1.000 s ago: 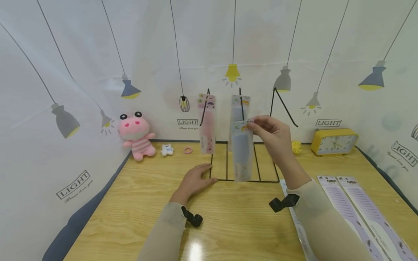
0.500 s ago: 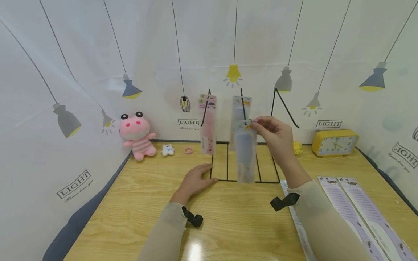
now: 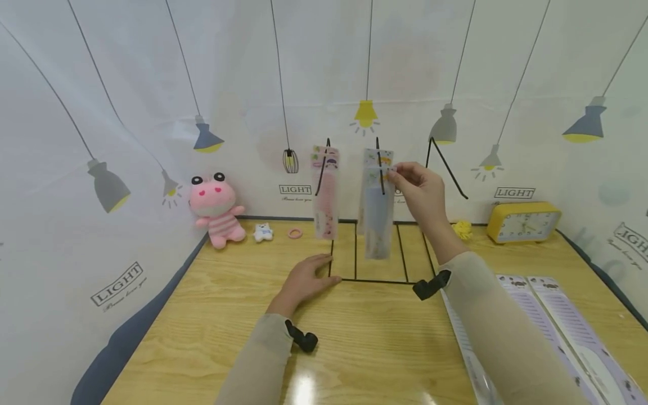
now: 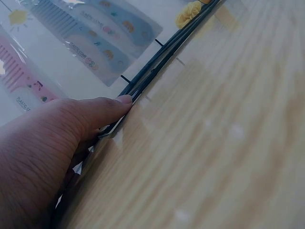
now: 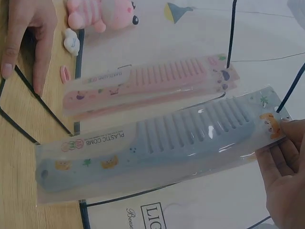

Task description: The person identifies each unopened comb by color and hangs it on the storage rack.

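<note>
My right hand [image 3: 421,190] pinches the top corner of a packaged blue comb [image 5: 190,133]. The black wire of the rack's middle hook [image 5: 291,89] passes through the top of its pack. Farther back on that hook hangs another blue comb [image 3: 372,156]. Packaged pink combs [image 3: 325,197] overlap on the left hook, while the right hook [image 3: 448,167] bears nothing. On the table lies the base of the black wire rack [image 3: 374,281]. My left hand [image 3: 305,280] rests at its front left corner, thumb [image 4: 112,109] on the front wire and fingers fairly straight.
Packs of purple combs [image 3: 567,320] lie on the table at the right, partly under my right forearm. A yellow clock [image 3: 524,221] and a yellow scrunchie [image 3: 462,229] stand behind. At the back left are a pink plush toy [image 3: 216,211], a small white bear [image 3: 262,232] and a pink ring [image 3: 295,233].
My right hand has raised the blue comb from the hook's tip and moved it back along the middle hook, closer to the other blue comb. The left hand keeps its place on the rack.
</note>
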Available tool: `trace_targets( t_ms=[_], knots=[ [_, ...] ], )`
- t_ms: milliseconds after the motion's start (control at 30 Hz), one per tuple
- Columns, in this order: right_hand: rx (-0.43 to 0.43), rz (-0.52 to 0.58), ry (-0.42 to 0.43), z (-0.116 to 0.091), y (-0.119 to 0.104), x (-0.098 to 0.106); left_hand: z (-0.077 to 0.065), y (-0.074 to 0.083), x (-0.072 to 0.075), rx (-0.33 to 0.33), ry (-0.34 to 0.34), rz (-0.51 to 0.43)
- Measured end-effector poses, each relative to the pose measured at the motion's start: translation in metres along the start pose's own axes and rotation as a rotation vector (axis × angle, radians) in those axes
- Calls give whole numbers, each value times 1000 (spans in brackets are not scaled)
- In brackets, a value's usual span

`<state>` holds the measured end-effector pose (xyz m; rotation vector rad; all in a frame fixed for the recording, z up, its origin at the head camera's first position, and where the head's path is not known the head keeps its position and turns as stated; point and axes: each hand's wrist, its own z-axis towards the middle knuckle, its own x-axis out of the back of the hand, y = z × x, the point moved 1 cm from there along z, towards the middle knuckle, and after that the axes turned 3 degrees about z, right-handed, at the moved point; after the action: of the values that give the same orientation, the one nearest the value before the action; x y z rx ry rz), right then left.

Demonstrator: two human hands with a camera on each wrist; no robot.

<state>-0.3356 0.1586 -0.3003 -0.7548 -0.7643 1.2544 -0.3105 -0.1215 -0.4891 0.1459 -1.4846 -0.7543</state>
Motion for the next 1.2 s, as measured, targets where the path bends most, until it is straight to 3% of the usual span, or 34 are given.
trace_targets(
  t_ms=[500, 867, 1200],
  knots=[
    [-39, -109, 22, 26, 8, -2, 0, 3, 2, 2, 3, 2],
    [-25, -194, 22, 28, 11, -3, 0, 2, -1, 13, -7, 19],
    [-19, -192, 31, 26, 11, -4, 0, 1, -2, 23, -6, 29]
  ],
)
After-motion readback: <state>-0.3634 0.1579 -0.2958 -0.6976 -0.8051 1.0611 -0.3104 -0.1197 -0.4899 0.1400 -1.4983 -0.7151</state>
